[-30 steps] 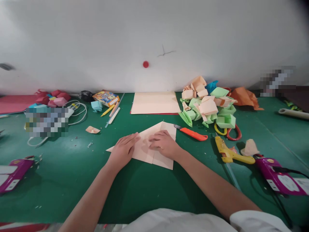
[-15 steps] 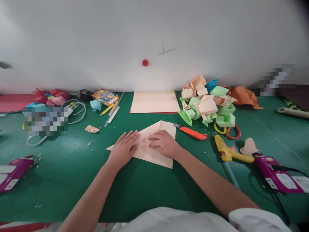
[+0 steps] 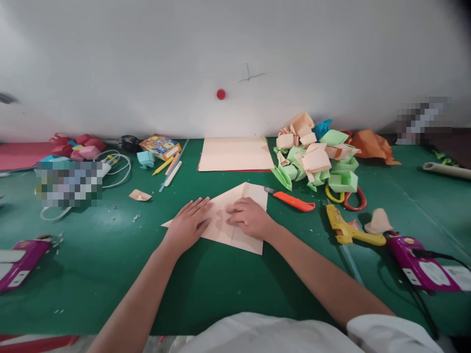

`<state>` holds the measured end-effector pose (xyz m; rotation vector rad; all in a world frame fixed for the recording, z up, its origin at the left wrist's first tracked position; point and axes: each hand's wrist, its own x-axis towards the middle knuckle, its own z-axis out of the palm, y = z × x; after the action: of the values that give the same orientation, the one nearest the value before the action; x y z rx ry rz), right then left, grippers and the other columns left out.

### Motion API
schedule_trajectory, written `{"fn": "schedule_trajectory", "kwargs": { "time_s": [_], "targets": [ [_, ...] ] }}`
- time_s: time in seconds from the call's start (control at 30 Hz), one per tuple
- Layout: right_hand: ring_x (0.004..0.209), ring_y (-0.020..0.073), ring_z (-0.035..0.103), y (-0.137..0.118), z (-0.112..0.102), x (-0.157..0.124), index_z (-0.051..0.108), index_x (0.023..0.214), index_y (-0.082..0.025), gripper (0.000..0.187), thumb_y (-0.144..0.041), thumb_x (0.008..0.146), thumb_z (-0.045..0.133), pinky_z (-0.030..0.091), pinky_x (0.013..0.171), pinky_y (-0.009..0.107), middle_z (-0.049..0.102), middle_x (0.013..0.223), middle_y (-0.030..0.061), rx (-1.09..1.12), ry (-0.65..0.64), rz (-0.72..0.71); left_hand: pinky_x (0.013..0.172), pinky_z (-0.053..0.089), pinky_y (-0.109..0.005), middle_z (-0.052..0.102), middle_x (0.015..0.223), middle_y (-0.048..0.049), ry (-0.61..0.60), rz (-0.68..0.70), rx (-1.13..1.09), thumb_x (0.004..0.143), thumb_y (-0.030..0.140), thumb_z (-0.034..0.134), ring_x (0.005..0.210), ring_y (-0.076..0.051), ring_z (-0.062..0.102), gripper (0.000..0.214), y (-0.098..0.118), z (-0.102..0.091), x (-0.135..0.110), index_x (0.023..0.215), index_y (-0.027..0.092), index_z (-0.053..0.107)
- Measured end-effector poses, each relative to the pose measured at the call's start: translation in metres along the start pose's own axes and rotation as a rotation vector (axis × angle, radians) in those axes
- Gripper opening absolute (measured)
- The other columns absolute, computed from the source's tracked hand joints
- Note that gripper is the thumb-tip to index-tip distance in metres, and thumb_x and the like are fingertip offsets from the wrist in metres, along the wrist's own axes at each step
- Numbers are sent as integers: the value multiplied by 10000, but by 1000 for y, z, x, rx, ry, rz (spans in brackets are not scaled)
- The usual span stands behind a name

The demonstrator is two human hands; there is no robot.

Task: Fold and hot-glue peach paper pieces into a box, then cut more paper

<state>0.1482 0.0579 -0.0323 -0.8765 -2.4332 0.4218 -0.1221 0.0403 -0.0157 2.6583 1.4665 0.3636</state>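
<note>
A pale peach sheet of paper (image 3: 221, 215), folded to a point at its left and top, lies in front of me on the green table. My left hand (image 3: 187, 220) rests flat over its left part, fingers stretched out and thumb apart. On the right part of the same paper sits my right hand (image 3: 252, 218), its fingers loosely bent and apart, the fingertips against the surface. A crease runs down near the right side. Just right of the paper's upper corner is an orange utility knife (image 3: 294, 201) with its blade towards the paper.
Peach sheets (image 3: 235, 154) lie against the wall. Folded green and peach paper pieces (image 3: 316, 157) are heaped at the back right. Scissors (image 3: 355, 198), a yellow glue gun (image 3: 346, 228) and a purple power strip (image 3: 423, 262) occupy the right. A small box (image 3: 160, 147) stands back left.
</note>
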Motion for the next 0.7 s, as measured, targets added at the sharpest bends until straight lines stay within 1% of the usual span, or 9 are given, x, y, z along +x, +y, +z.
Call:
{"fn": "schedule_trajectory", "kwargs": {
  "time_s": [0.13,0.27,0.47,0.57,0.7],
  "targets": [
    [1082,245,615,-2,-2,1,833,925,-300,271,-110,942,641,427,958,429,771,1190,28,-6,-4,10,1268,357,-502,503,1595,-56,3,5,-9,1062,418,397,1509,-255,439,496,-2,0,-1,1508,241,525],
    [1082,240,615,-3,-3,1,833,933,-304,287,-85,925,648,427,965,424,772,1188,23,-8,-16,14,1265,362,-506,496,1600,-53,3,6,-18,1056,410,409,1503,-257,448,494,-4,1,-1,1514,260,518],
    [1101,242,602,-3,-2,1,835,935,-304,250,-134,951,653,423,983,424,768,1213,21,-10,-13,32,1266,359,-501,492,1602,-68,-10,5,-18,1061,414,394,1509,-257,440,504,-4,1,0,1507,219,522],
    [1114,247,597,-3,-1,0,835,952,-302,276,-111,945,637,425,991,425,764,1237,16,-13,-11,44,1267,357,-498,492,1603,-65,-10,0,-18,1059,410,394,1508,-255,440,500,-3,1,0,1507,228,522],
    [1122,248,596,-1,-1,-1,834,999,-308,367,-41,898,603,432,1002,424,755,1276,2,-13,-17,47,1265,360,-495,489,1605,-65,-7,-6,-20,1056,390,379,1511,-253,436,504,-2,1,0,1515,227,511]
  ]
}}
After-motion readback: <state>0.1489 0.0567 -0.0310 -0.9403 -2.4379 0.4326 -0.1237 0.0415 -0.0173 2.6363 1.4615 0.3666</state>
